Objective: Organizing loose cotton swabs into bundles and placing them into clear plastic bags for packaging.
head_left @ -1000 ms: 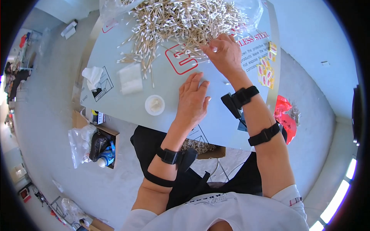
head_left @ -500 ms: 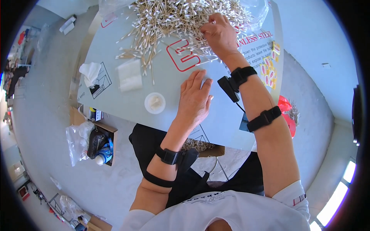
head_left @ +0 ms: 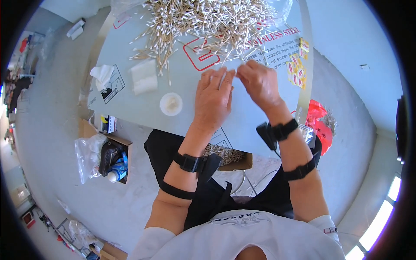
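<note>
Now both hands meet near the cotton swab pile (head_left: 208, 19) at the table's far side: left hand (head_left: 213, 97) flat, fingers spread; right hand (head_left: 259, 82) curled, grip unclear

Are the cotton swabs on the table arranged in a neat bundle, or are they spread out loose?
Spread out loose: the cotton swabs lie crisscrossed in a wide heap on the table, beyond both hands.

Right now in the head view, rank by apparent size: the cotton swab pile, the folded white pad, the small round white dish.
1. cotton swab pile, by far largest
2. folded white pad
3. small round white dish, only slightly smaller than the pad
</note>
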Demonstrator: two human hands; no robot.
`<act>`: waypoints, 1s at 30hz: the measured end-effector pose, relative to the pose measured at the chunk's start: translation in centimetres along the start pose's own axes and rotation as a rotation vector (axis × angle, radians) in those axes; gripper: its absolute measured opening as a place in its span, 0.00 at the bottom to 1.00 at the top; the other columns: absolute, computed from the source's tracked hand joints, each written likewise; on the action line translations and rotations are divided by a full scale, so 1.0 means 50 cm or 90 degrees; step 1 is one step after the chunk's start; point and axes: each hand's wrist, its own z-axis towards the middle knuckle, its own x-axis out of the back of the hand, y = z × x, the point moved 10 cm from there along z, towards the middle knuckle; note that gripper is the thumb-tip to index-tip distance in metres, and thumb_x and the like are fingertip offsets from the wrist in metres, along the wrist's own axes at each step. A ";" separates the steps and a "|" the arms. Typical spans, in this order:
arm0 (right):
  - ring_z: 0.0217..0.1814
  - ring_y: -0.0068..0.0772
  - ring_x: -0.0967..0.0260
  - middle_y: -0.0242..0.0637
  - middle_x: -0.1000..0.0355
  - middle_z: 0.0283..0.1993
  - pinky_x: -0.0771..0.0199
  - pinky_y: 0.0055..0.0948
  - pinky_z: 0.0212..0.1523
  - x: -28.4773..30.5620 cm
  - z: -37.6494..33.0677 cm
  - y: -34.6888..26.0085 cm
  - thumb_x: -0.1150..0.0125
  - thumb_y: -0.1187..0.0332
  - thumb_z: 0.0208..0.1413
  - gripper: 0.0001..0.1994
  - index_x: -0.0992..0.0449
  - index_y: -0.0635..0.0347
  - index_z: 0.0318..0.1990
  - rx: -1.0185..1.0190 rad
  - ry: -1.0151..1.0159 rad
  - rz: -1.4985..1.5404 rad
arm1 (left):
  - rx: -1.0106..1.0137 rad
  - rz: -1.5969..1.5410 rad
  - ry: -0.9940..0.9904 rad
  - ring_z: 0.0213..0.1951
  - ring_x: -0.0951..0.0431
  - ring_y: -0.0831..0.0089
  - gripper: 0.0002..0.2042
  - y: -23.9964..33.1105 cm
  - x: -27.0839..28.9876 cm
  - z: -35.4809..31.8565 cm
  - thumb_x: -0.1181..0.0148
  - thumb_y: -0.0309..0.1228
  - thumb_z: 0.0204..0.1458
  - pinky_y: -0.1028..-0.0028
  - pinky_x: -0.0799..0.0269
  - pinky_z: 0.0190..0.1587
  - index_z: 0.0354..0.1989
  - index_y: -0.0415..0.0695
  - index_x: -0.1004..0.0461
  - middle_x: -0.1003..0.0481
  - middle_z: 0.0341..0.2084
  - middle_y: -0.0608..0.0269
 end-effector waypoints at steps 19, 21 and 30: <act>0.29 0.55 0.28 0.50 0.29 0.26 0.27 0.43 0.30 0.008 -0.343 -0.092 0.43 0.78 0.48 0.03 0.30 0.64 0.30 -0.230 -0.076 0.343 | 0.046 -0.085 -0.472 0.29 0.26 0.49 0.03 0.138 -0.039 -0.185 0.43 0.24 0.44 0.54 0.30 0.31 0.25 0.40 0.30 0.29 0.20 0.51; 0.29 0.55 0.28 0.50 0.29 0.26 0.27 0.44 0.30 -0.005 -0.386 -0.102 0.43 0.78 0.48 0.03 0.30 0.64 0.29 -0.260 -0.102 0.346 | 0.059 -0.096 -0.519 0.28 0.26 0.47 0.03 0.149 -0.048 -0.230 0.43 0.25 0.45 0.52 0.31 0.31 0.26 0.39 0.30 0.29 0.19 0.49; 0.27 0.57 0.27 0.51 0.29 0.22 0.27 0.48 0.30 -0.042 -0.474 -0.085 0.42 0.72 0.51 0.04 0.30 0.61 0.28 -0.293 -0.184 0.335 | 0.067 -0.162 -0.539 0.32 0.25 0.51 0.04 0.165 -0.090 -0.193 0.42 0.27 0.49 0.56 0.30 0.36 0.29 0.41 0.28 0.26 0.23 0.52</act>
